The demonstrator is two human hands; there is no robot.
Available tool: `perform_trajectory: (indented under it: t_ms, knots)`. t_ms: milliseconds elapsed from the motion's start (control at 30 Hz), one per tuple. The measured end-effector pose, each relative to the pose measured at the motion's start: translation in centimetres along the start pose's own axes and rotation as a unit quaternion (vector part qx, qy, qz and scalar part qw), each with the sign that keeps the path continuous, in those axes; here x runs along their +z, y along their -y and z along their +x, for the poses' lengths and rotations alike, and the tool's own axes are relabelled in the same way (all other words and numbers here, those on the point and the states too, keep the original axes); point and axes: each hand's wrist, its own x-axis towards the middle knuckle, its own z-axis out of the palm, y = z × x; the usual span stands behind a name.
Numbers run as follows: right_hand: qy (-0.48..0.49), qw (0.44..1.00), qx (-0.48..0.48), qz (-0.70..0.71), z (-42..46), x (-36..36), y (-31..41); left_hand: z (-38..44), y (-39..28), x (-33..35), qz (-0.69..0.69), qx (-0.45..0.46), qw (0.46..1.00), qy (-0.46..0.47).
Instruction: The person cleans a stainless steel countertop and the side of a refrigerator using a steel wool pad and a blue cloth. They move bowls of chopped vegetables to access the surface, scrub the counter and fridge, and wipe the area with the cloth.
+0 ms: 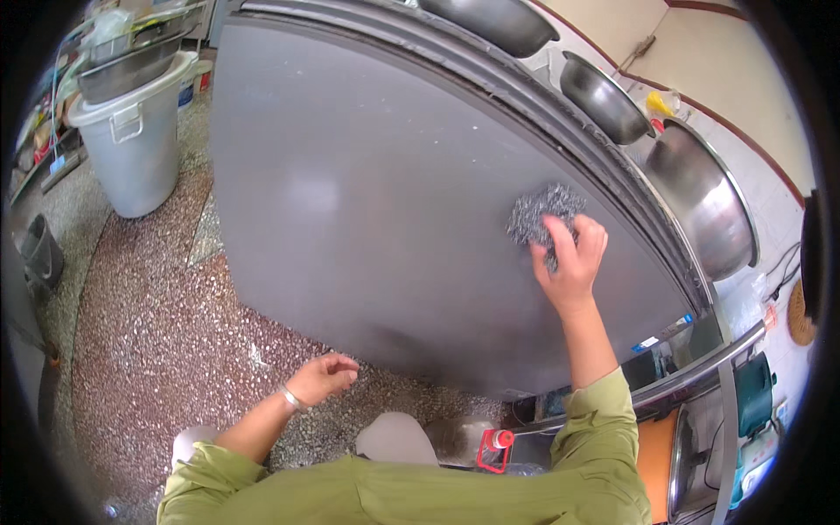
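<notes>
My right hand (pixel 573 266) grips a grey steel-wool-like scouring pad (pixel 543 209) against a large, smooth grey panel (pixel 380 190). Light specks dot the panel's upper part, and a dark, worn frame strip (pixel 499 85) runs along its far edge. Low on the left, my left hand (pixel 323 379) hangs over the speckled floor beside the panel's near edge, fingers loosely curled and holding nothing. A metal bracelet circles that wrist.
Metal basins (pixel 702 197) line the ledge beyond the panel. At the far left a lidded-looking white bin (pixel 141 157) bears a metal tub (pixel 128 75). A container with a red cap and handle (pixel 495 449) stands near my body. A green pot (pixel 753 394) is at right.
</notes>
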Motion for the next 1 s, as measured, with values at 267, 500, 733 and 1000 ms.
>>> perform_trajectory:
  t_ms: [267, 500, 733, 1000]
  knots:
    - [-0.009, 0.996, -0.053, 0.070, 13.0, 10.2, 11.0, -1.1, -0.9, -0.1, 0.003, 0.046, 0.998, -0.040]
    - [-0.047, 0.999, 0.022, -0.011, 2.4, 0.9, 0.2, -2.8, -0.5, -2.5, 0.053, 0.057, 0.993, -0.091]
    - [-0.120, 0.985, -0.086, 0.092, 14.3, 11.3, 11.1, -1.6, -1.9, -1.8, 0.034, 0.012, 0.998, -0.051]
    - [-0.049, 0.988, -0.057, 0.134, 11.2, 9.3, 11.4, -2.5, -2.1, -4.0, 0.072, 0.086, 0.989, -0.098]
